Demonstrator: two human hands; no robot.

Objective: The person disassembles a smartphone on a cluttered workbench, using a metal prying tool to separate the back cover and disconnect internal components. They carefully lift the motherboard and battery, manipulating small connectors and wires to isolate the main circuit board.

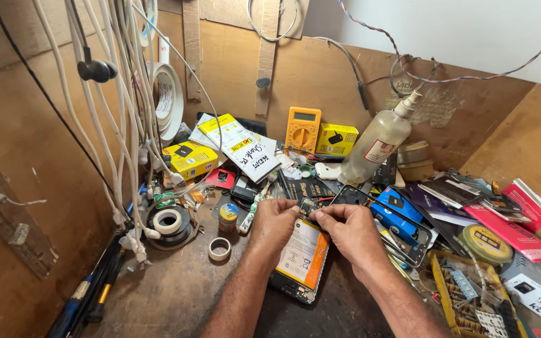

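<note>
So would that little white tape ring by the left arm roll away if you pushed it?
Probably not. The small tape roll lies flat on the workbench, so a push would likely slide it. It looks nearly used up, so it is probably very light. Stood on edge, it could roll.

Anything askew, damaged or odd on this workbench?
The clear plastic bottle leans tilted against the back board rather than standing upright. The opened phone lies with its battery exposed while the left hand and right hand pinch a small circuit board above it.
</note>
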